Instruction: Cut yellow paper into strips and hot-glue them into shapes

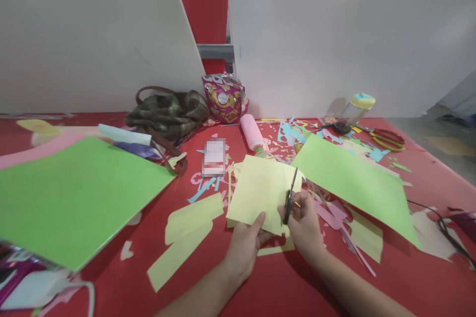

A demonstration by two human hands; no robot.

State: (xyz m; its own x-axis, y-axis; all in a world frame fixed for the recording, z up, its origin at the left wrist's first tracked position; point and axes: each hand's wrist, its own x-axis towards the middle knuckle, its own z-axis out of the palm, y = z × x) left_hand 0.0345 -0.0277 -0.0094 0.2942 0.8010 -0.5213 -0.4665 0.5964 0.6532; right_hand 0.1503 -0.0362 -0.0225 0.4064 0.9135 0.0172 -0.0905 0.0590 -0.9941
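A pale yellow sheet of paper is pinched at its lower edge by my left hand, thumb on top and fingers beneath. My right hand grips a pair of black scissors by the handles at the sheet's right side, blades pointing away from me. Whether the blades are apart I cannot tell. More yellow paper shows under the held sheet. Left of my hands lie yellow paper strips; a pink strip lies to the right.
Green sheets cover the table's left, and another green sheet the right. Behind are a pink bottle, a snack bag, a plaid bag, a clear cup, red-handled scissors and scattered paper scraps.
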